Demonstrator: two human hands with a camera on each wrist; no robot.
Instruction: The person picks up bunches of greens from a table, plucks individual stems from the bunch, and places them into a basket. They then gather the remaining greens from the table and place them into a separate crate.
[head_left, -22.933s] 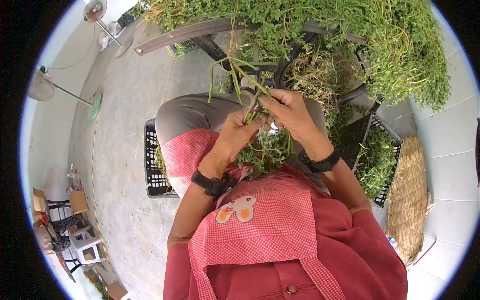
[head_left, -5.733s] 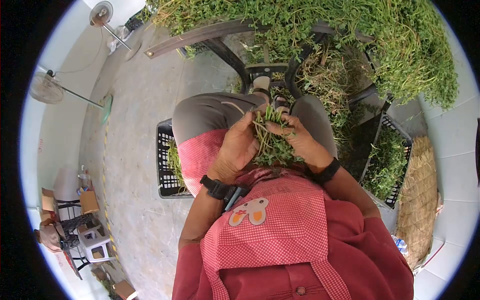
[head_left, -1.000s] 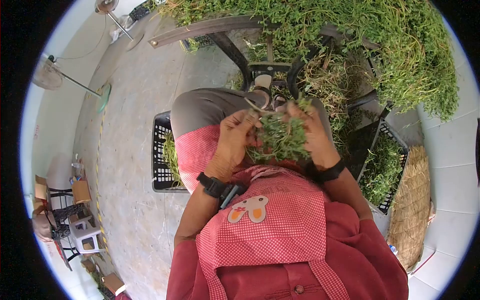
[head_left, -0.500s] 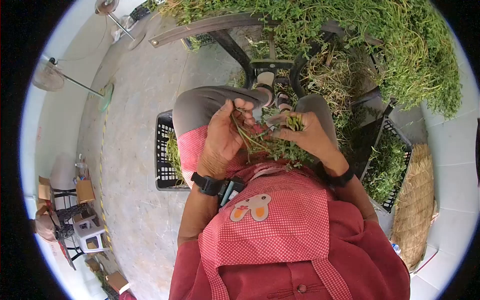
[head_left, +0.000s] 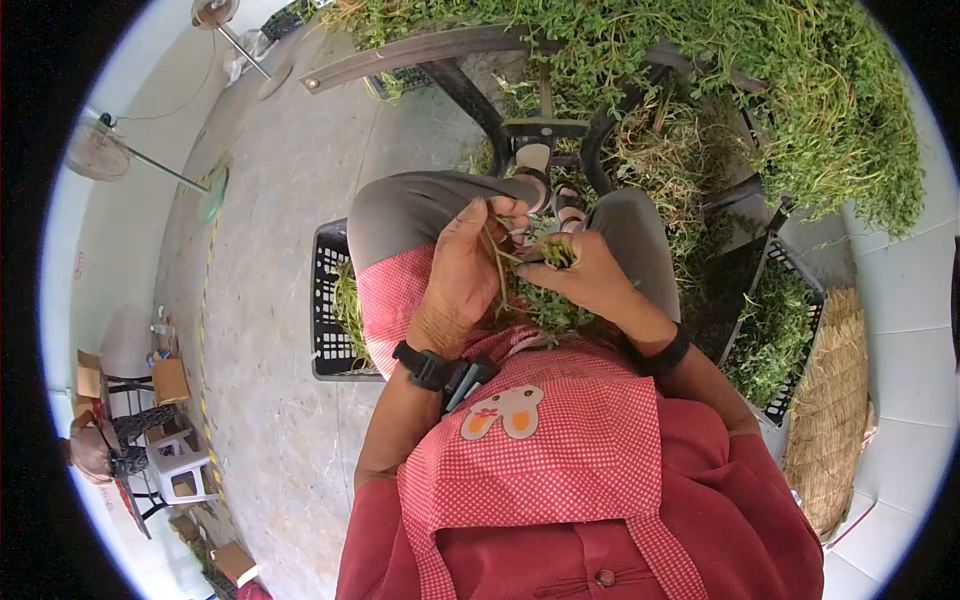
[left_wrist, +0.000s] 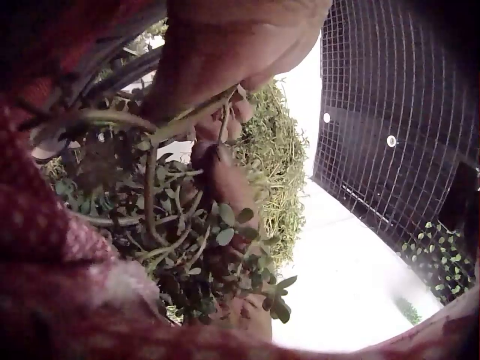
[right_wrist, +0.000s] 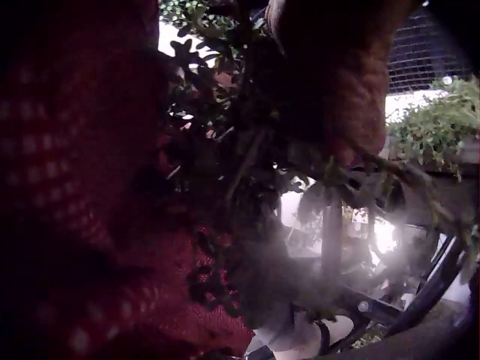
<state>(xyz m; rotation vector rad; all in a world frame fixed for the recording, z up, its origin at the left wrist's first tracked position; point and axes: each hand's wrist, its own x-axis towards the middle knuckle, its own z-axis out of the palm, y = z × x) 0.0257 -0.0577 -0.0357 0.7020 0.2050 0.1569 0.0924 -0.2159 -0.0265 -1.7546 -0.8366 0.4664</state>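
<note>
My right hand [head_left: 600, 280] grips a bunch of purslane [head_left: 555, 308], its stem ends showing above the curled fingers and its small rounded leaves hanging below over the apron. Beside it, my left hand [head_left: 462, 265] pinches a forked purslane stem [head_left: 499, 268] between thumb and fingers. The right thumb and fingertips reach right to that stem's side branch. The left wrist view shows the branching stem [left_wrist: 152, 184] with leaves, and the right fingers close behind it. In the right wrist view the dark leaves [right_wrist: 217, 262] hang beside the red checked apron [right_wrist: 187, 277].
A table [head_left: 420, 55] heaped with purslane [head_left: 830, 120] stands ahead. Loose stems [head_left: 665, 165] lie beneath it. Black crates with greens stand on the left [head_left: 330, 345] and right [head_left: 780, 320]. A straw roll [head_left: 828, 410] lies far right; fans [head_left: 97, 150] stand left.
Since half a second ago, the right hand with its bunch has moved left, up to the stem in the left hand. Earlier, both hands were together on one bunch; long bare stems were held at first.
</note>
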